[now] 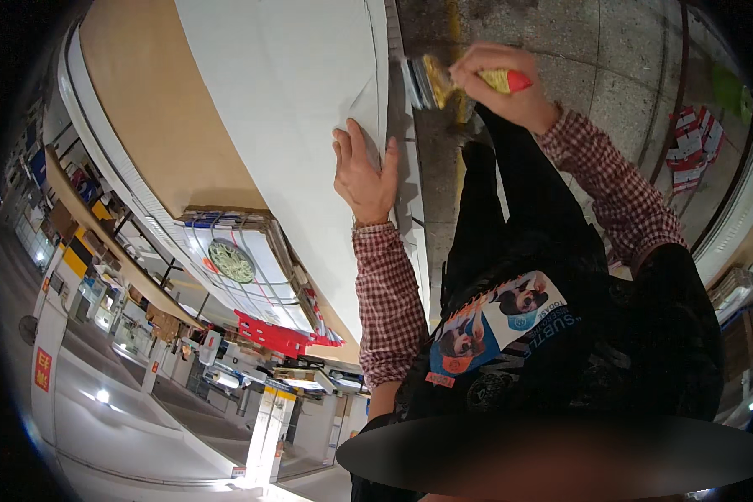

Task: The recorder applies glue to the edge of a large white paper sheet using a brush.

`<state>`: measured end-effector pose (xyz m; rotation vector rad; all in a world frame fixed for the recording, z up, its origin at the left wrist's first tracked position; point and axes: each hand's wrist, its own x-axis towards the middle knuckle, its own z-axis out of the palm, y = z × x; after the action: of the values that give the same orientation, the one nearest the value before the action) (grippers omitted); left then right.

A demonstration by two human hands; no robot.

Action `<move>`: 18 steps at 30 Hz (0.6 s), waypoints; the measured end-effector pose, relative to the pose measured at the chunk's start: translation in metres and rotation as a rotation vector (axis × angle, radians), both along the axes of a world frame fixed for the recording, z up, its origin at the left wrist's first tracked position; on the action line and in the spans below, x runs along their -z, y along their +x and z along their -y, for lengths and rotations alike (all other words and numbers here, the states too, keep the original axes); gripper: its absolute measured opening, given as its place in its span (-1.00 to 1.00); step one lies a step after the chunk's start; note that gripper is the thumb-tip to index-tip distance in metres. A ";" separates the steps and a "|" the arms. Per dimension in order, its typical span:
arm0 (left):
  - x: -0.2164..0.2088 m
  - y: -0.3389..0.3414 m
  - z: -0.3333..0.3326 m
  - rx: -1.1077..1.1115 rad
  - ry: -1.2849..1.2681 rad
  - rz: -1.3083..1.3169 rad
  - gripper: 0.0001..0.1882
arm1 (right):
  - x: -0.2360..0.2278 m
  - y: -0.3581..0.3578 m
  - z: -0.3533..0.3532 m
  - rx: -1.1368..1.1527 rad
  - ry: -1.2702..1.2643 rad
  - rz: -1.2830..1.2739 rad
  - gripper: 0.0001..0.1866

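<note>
A long white sheet (284, 109), paper or board, covers the near side of a tan table. Its right edge runs along the table's edge, and a corner or flap looks slightly raised there. My left hand (365, 177) lies on the sheet close to that edge, fingers stretched out and thumb apart, holding nothing. Off the table's edge, over the floor, my right hand (504, 82) is closed around the handle of a wide flat paintbrush (429, 81). Its handle end is yellow and red, and its bristle head is blurred and points toward the sheet.
On the tan tabletop (138, 92) sits a strapped stack of printed cardboard (243, 258) beside a red plastic crate (280, 335). A speckled tile floor (560, 38) lies right of the table. Red-and-white packages (694, 146) and a green object (730, 90) are at far right.
</note>
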<state>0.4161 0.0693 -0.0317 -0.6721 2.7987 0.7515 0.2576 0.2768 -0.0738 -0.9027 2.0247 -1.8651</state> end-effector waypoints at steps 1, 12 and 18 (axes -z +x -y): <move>0.003 0.000 -0.003 0.017 -0.086 0.027 -0.26 | -0.004 0.009 -0.003 -0.039 0.043 0.054 -0.95; 0.036 0.067 -0.050 -0.112 -0.352 0.112 0.08 | -0.005 0.025 -0.033 0.074 -0.035 0.015 -0.95; -0.003 0.069 -0.015 -0.081 0.053 0.069 -0.20 | -0.009 0.010 -0.014 0.137 -0.045 -0.156 -0.91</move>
<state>0.4855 0.0841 -0.0288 -0.7909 2.6934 0.7980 0.2678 0.2912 -0.0644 -0.9715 2.1951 -1.9753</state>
